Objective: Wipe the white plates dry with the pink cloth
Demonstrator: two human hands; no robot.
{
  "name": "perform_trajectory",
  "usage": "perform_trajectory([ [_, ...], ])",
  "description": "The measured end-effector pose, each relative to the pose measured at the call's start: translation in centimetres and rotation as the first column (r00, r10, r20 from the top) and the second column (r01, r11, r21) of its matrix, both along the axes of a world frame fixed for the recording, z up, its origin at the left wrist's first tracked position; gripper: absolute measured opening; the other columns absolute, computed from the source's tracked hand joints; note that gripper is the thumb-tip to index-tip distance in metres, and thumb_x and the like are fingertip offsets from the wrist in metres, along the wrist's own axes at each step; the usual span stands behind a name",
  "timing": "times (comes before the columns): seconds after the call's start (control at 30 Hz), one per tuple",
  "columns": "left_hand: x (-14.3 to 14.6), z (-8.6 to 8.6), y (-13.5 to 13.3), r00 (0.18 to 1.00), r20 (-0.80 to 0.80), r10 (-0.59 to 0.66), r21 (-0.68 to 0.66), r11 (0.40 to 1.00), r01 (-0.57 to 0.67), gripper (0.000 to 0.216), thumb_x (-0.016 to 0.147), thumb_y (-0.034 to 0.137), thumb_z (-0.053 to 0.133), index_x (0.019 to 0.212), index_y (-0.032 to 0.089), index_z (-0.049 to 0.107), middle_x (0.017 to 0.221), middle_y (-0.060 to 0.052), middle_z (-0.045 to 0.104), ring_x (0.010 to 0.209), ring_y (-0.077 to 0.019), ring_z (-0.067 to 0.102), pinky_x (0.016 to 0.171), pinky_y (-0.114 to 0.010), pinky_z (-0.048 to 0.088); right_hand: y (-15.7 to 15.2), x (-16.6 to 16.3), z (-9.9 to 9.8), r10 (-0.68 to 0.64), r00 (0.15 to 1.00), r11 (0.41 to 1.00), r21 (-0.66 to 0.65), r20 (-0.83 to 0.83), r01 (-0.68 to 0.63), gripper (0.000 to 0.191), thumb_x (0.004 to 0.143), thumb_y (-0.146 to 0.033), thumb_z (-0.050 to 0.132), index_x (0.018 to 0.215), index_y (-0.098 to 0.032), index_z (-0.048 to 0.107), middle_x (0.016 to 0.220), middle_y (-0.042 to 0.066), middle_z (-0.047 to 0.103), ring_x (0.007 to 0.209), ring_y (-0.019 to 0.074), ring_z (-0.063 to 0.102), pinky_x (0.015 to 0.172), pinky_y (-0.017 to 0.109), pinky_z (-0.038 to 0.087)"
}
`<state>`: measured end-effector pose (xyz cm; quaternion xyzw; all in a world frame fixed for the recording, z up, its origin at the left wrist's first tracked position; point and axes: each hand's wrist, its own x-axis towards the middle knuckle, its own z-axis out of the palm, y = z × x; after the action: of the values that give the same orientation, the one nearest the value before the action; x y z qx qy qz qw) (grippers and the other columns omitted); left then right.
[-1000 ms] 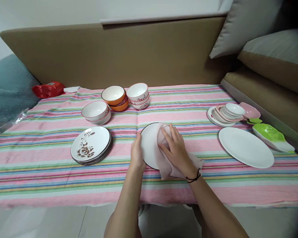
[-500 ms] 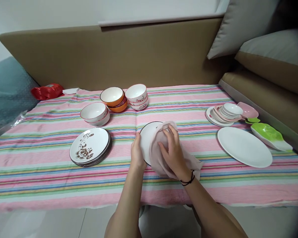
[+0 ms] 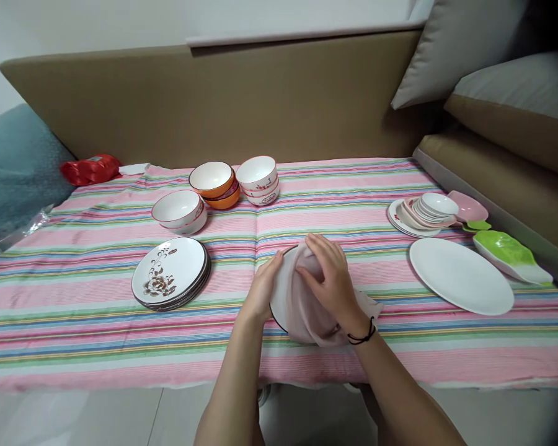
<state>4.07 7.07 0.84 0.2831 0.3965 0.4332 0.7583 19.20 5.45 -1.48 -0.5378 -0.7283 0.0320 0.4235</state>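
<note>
A white plate [image 3: 280, 296] with a dark rim is held up in front of me, slightly tilted. My left hand [image 3: 263, 286] grips its left edge, thumb along the rim. Draped over the plate's right part is a pale pinkish cloth [image 3: 314, 313], whose loose end hangs to the right. My right hand [image 3: 329, 272] is closed on the cloth, pressing it against the plate; a dark cord circles that wrist. Left of my hands lies a stack of plates [image 3: 170, 272] with a brown flower pattern on the top one.
Behind the stack stand white bowls [image 3: 179, 212], orange bowls [image 3: 212, 181] and patterned white bowls [image 3: 258, 178]. To the right lie an oval white plate [image 3: 462, 275], a green leaf-shaped dish [image 3: 509, 253] and stacked small dishes [image 3: 434, 210]. A striped cloth [image 3: 97, 347] covers the surface.
The plate has shifted slightly right and down with both hands. My right hand and the cloth have turned over the plate, covering more of its upper right edge.
</note>
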Motion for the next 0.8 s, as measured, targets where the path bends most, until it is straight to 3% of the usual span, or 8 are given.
perform_trajectory([
  [0.13, 0.0, -0.1, -0.2, 1.0, -0.008, -0.022, -0.017, 1.0, 0.022, 0.042, 0.077, 0.046, 0.066, 0.104, 0.014, 0.069, 0.09, -0.009, 0.072, 0.081, -0.0236, 0.067, 0.073, -0.03, 0.048, -0.1, -0.2, 0.3, 0.039, 0.999, 0.999, -0.003, 0.0, -0.039, 0.051, 0.089, -0.034, 0.051, 0.138, -0.029, 0.035, 0.145, 0.007, 0.039, 0.135, 0.0248, 0.033, 0.111, 0.054, 0.024],
  [0.23, 0.1, 0.2, -0.2, 1.0, 0.001, -0.029, -0.021, 0.999, 0.029, 0.047, 0.076, 0.049, 0.065, 0.106, 0.012, 0.068, 0.089, -0.011, 0.072, 0.077, -0.0243, 0.067, 0.071, -0.031, 0.049, 0.0, -0.5, 0.2, -0.017, 0.996, 0.999, 0.032, -0.09, 0.02, 0.057, 0.086, -0.036, 0.057, 0.137, -0.027, 0.034, 0.146, 0.011, 0.034, 0.134, 0.0261, 0.033, 0.108, 0.052, 0.031],
  [0.37, 0.2, 0.6, -0.1, 0.998, -0.064, -0.011, 0.053, 0.999, 0.014, 0.045, 0.07, 0.037, 0.071, 0.11, 0.016, 0.067, 0.088, -0.007, 0.072, 0.071, -0.0206, 0.065, 0.067, -0.029, 0.048, 0.3, -0.4, -0.5, -0.109, 0.981, 0.991, 0.055, -0.163, 0.119, 0.054, 0.083, -0.039, 0.061, 0.131, -0.025, 0.041, 0.128, 0.011, 0.05, 0.124, 0.0268, 0.042, 0.103, 0.051, 0.037],
  [0.53, 0.1, 0.3, -0.1, 0.982, -0.191, -0.005, 0.049, 0.999, 0.014, 0.049, 0.062, 0.013, 0.065, 0.11, 0.022, 0.067, 0.081, -0.002, 0.071, 0.061, -0.0169, 0.06, 0.056, -0.025, 0.044, 0.7, 0.2, -0.9, -0.056, 0.977, 0.998, -0.026, -0.205, 0.052, 0.056, 0.077, -0.046, 0.066, 0.125, -0.024, 0.048, 0.118, 0.009, 0.059, 0.111, 0.027, 0.053, 0.096, 0.047, 0.043],
  [0.8, -0.1, 0.4, -0.2, 0.975, -0.221, -0.013, 0.073, 0.997, 0.03, 0.05, 0.061, 0.011, 0.063, 0.109, 0.023, 0.067, 0.081, -0.001, 0.07, 0.066, -0.0172, 0.061, 0.06, -0.025, 0.045, 0.5, 0.4, -0.1, 0.01, 0.957, 0.999, -0.047, -0.29, -0.024, 0.053, 0.078, -0.041, 0.067, 0.125, -0.025, 0.05, 0.121, 0.008, 0.059, 0.115, 0.0246, 0.053, 0.098, 0.043, 0.042],
])
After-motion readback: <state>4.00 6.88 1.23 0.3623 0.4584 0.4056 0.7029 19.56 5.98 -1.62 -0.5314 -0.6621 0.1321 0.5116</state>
